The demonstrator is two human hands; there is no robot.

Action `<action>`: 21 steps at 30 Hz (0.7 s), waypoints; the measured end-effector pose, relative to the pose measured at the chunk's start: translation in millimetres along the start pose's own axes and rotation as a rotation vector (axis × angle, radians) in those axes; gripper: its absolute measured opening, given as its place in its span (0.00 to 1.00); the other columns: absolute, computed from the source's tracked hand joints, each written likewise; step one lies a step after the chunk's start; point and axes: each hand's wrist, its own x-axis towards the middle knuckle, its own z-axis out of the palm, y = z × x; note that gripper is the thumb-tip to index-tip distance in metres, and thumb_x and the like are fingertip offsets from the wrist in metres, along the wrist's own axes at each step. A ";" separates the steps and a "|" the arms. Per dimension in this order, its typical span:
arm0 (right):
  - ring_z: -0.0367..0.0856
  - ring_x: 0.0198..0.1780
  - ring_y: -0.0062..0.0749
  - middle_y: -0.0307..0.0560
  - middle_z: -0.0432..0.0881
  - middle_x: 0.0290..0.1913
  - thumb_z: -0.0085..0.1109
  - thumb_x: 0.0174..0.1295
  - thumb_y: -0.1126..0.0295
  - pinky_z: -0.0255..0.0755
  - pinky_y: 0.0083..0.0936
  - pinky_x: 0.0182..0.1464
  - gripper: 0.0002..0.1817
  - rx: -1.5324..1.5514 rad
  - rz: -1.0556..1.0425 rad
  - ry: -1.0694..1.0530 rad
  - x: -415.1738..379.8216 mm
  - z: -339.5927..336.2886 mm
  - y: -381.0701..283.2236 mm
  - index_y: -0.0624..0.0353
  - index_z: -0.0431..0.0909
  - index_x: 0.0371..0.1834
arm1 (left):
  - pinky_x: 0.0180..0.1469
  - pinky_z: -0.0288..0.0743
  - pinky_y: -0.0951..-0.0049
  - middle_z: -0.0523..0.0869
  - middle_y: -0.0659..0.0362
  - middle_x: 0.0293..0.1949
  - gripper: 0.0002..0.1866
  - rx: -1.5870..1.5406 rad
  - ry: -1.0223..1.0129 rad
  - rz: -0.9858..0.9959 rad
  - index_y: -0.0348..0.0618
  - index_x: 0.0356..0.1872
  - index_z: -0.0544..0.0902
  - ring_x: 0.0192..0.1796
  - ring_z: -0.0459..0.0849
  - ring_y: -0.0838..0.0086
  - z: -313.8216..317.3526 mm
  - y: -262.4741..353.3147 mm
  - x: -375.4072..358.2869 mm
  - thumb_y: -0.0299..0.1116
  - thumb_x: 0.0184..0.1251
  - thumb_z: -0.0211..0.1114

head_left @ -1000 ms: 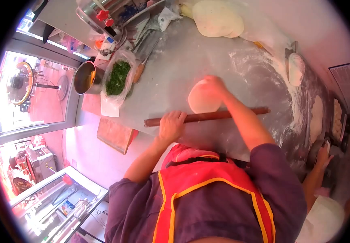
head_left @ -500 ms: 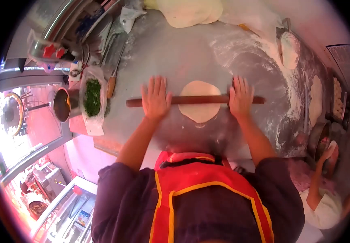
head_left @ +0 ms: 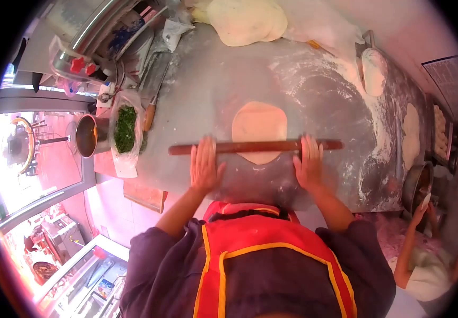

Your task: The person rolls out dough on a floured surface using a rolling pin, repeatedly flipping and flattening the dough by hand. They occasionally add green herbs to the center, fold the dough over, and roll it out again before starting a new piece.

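A dark reddish-brown rolling pin (head_left: 255,147) lies sideways across the lower part of a round, flat sheet of dough (head_left: 259,122). On the pin's left part rests my left hand (head_left: 205,167), palm down with its fingers stretched forward over the wood. My right hand (head_left: 309,165) lies the same way on the right part, fingers extended and not wrapped round it. Both hands are beyond the dough's side edges. Dough shows above and below the pin; the strip under the pin is hidden.
Loose flour (head_left: 380,132) covers the worktop's right side. Larger dough sheets (head_left: 247,21) lie at the back. Chopped greens (head_left: 126,127) in a plastic bag and a metal pot (head_left: 85,135) stand left. At right are a floury scoop (head_left: 374,71), dough pieces (head_left: 440,130) and another person's arm (head_left: 410,244).
Both hands and the rolling pin have come back toward my body, from the dough's middle to its lower part. The view has shifted slightly. At right, the other person's hands have moved.
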 end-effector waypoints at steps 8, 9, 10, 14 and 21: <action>0.63 0.74 0.49 0.56 0.64 0.74 0.51 0.71 0.62 0.51 0.53 0.75 0.29 -0.062 0.018 0.014 63.2 8.1 8.3 0.59 0.61 0.74 | 0.75 0.53 0.49 0.69 0.47 0.71 0.33 0.225 0.034 -0.006 0.37 0.67 0.71 0.74 0.65 0.55 -6.3 -13.6 60.4 0.47 0.67 0.62; 0.60 0.75 0.49 0.55 0.62 0.75 0.49 0.72 0.63 0.50 0.53 0.75 0.29 -0.033 0.032 -0.053 37.4 3.2 4.4 0.58 0.60 0.75 | 0.74 0.55 0.49 0.70 0.47 0.71 0.32 0.179 -0.004 -0.025 0.38 0.67 0.72 0.74 0.66 0.55 -4.3 -10.6 37.6 0.47 0.66 0.62; 0.61 0.76 0.48 0.55 0.62 0.76 0.49 0.72 0.63 0.51 0.51 0.75 0.30 -0.058 -0.006 -0.054 12.5 6.6 6.0 0.58 0.59 0.76 | 0.74 0.56 0.49 0.71 0.48 0.70 0.32 0.138 -0.039 -0.050 0.39 0.67 0.72 0.73 0.66 0.56 -4.5 -8.3 16.9 0.46 0.65 0.63; 0.66 0.71 0.51 0.59 0.68 0.70 0.58 0.67 0.58 0.59 0.51 0.70 0.32 0.092 0.035 -0.110 2.6 17.6 6.5 0.61 0.65 0.71 | 0.68 0.65 0.55 0.80 0.52 0.57 0.23 0.049 -0.083 0.067 0.43 0.55 0.79 0.65 0.74 0.58 -17.3 -7.0 -24.8 0.42 0.61 0.64; 0.84 0.44 0.35 0.51 0.87 0.41 0.68 0.55 0.69 0.79 0.36 0.47 0.17 0.534 0.084 -0.657 151.3 79.1 10.5 0.65 0.82 0.46 | 0.46 0.83 0.57 0.87 0.50 0.39 0.08 -0.031 -0.439 -0.139 0.43 0.33 0.86 0.45 0.86 0.55 -7.9 20.8 -12.8 0.31 0.60 0.60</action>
